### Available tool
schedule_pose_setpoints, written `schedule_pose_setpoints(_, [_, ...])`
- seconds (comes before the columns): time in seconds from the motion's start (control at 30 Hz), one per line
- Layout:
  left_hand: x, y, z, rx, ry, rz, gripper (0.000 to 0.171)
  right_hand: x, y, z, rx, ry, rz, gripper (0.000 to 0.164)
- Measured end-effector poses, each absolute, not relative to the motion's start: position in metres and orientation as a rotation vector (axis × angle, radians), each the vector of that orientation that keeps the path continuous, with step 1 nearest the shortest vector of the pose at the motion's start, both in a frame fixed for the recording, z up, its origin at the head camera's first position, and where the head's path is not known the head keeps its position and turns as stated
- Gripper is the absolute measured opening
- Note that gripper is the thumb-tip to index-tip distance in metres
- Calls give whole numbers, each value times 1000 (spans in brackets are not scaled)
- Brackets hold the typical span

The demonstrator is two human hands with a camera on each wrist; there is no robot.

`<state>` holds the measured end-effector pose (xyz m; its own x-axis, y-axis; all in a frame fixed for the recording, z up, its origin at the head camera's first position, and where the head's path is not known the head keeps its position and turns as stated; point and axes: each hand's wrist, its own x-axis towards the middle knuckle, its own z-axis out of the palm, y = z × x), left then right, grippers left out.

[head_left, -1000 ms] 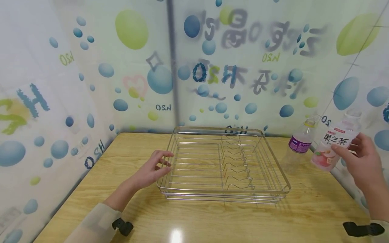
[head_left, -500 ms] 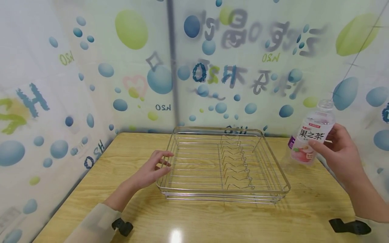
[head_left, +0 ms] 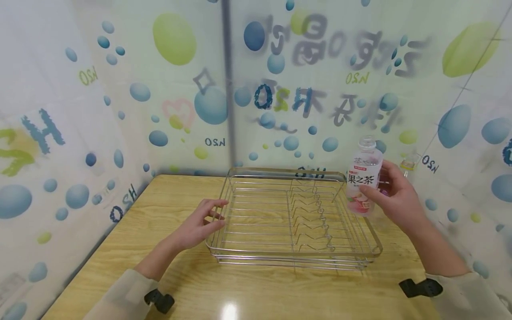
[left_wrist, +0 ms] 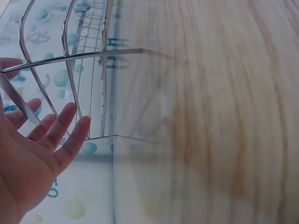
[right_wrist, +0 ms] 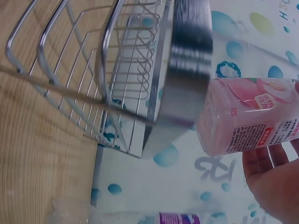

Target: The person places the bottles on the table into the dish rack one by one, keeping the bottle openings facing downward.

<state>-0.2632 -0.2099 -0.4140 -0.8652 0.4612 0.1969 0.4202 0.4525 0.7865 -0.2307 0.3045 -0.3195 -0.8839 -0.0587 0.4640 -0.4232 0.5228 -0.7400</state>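
A silver wire dish rack (head_left: 256, 229) stands on the wooden table. At its left side is my left hand (head_left: 204, 222), fingers loosely spread and fingertips right at the rim. In the left wrist view those relaxed fingers (left_wrist: 65, 123) lie against the rack's side wires (left_wrist: 70, 79). My right hand (head_left: 400, 195) grips a clear plastic drink bottle (head_left: 364, 180) with a pink-and-white peach label. It is upright, slightly tilted, and overlaps the rack's right back corner in the head view. From the right wrist, the bottle's base (right_wrist: 210, 126) shows beside the rack's flat metal rim (right_wrist: 184, 65).
Behind my right hand stands another clear bottle with a yellow ring at its neck (head_left: 409, 164), mostly hidden; its purple label (right_wrist: 180, 218) shows in the right wrist view. A row of bent wire dividers (head_left: 312, 215) runs inside the rack. Patterned curtains (head_left: 180, 89) enclose the table.
My right hand has carried the peach-label bottle leftward, past the purple-label bottle to the rack's right side. The left hand and the rack have stayed in place.
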Motion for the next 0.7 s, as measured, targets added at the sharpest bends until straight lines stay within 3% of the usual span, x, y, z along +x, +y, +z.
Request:
schedule_pose_setpoints(0.53, [-257,-208,-404,747,2742,1372,55,-234,255,-318,497,-2538,1338,75])
schedule_pose_setpoints(0.7, [-258,-204,-398,741,2856,1440,47,-231,243,-313,542,-2560,1325,78])
